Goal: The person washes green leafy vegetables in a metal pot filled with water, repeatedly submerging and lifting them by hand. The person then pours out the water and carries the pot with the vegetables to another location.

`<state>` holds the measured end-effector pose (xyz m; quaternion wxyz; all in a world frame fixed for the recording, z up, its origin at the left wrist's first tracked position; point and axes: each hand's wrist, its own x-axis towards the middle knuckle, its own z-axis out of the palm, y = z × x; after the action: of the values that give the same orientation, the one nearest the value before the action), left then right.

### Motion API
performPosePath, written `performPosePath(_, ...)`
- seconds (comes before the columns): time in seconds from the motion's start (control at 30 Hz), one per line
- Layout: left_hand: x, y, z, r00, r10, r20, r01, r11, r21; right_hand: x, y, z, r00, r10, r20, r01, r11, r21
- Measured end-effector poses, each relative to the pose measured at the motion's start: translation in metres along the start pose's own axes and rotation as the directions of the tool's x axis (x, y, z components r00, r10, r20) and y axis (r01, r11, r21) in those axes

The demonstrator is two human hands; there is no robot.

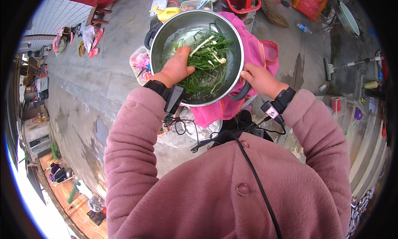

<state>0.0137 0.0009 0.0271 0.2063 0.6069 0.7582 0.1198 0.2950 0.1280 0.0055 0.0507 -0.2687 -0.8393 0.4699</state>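
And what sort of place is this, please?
Probably a household yard: there is a wide grey concrete floor, a straw broom, and pink shoes near a small wooden stool.

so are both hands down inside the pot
No, only the left hand reaches into the pot, at the greens, while the right hand is outside, at the rim.
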Motion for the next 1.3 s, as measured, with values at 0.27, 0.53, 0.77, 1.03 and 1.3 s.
performPosePath(0.27, 0.003, 0.017, -0.07, 0.994, 0.05, 0.093, -0.02, 0.955, -0.297, 0.002, 0.004, 0.001, 1.0, -0.006, 0.013, 0.006, 1.0, 0.002)
performPosePath(0.53, 0.019, -0.032, -0.047, 0.989, -0.142, -0.038, 0.136, 0.983, -0.122, 0.001, 0.006, 0.003, 1.0, -0.014, -0.006, 0.014, 1.0, 0.018)
performPosePath(0.77, -0.016, -0.017, 0.009, 0.982, -0.091, -0.166, 0.101, 0.994, 0.05, 0.0, 0.002, 0.002, 1.0, -0.001, -0.016, 0.001, 1.0, 0.019)
performPosePath(1.03, -0.022, 0.029, 0.04, 0.952, -0.29, 0.101, 0.274, 0.95, 0.147, 0.001, -0.001, 0.001, 1.0, 0.007, 0.009, -0.007, 1.0, 0.01)
performPosePath(1.3, 0.001, 0.028, 0.074, 0.881, -0.447, 0.156, 0.37, 0.856, 0.362, -0.002, 0.0, 0.003, 1.0, 0.009, -0.023, -0.009, 1.0, -0.011)
